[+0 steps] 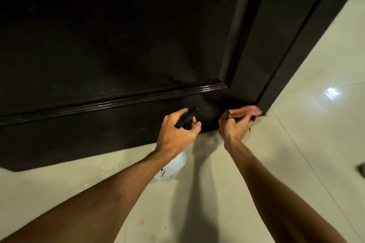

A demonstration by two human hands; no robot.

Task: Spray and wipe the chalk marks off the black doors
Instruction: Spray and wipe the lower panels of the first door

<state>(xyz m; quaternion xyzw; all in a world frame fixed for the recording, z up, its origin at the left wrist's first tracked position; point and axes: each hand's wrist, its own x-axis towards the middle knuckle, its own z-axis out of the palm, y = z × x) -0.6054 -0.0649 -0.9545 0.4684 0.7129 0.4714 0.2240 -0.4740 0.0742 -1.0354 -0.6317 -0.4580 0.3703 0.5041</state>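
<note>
A black panelled door [110, 45] fills the upper left, with a raised moulding running across its lower part. No chalk marks show on the dark surface. My left hand [176, 133] grips the black trigger head of a clear spray bottle [171, 167], nozzle pointing at the door's bottom rail. My right hand [236, 127] holds a reddish-brown cloth [245, 112] against the door's lower right corner, near the floor.
The black door frame [296, 49] rises to the right of the door. Pale glossy floor tiles [316, 124] spread below and to the right, with a light reflection on them. A small yellow speck [250, 129] lies by my right hand. A dark object sits at the right edge.
</note>
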